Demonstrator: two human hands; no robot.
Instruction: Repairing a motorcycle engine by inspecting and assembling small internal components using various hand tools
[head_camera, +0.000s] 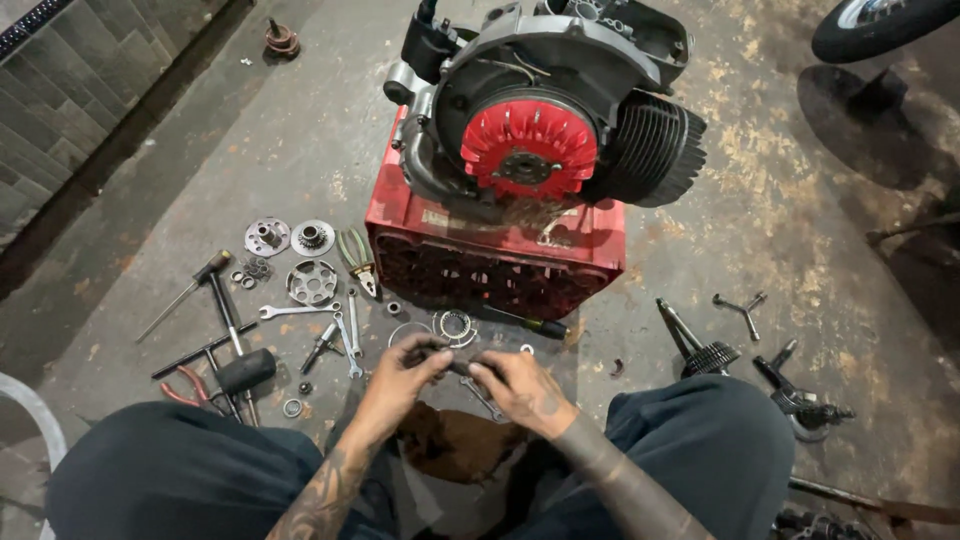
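Red crate (480, 262), one engine (545, 110).

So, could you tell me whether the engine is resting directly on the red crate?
Touching: the head view shows the engine sitting on the top edge of the red crate, with no gap visible.

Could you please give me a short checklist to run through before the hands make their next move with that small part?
1. Small dark part held by both hands: ok, left hand and right hand pinch it.
2. What the part is: cannot tell, fingers hide it.
3. Grey engine with red finned flywheel resting on the red plastic crate: ok.
4. Silver spanners lying within reach on the concrete floor: ok.
5. Black rubber mallet lying apart from the hands: ok.
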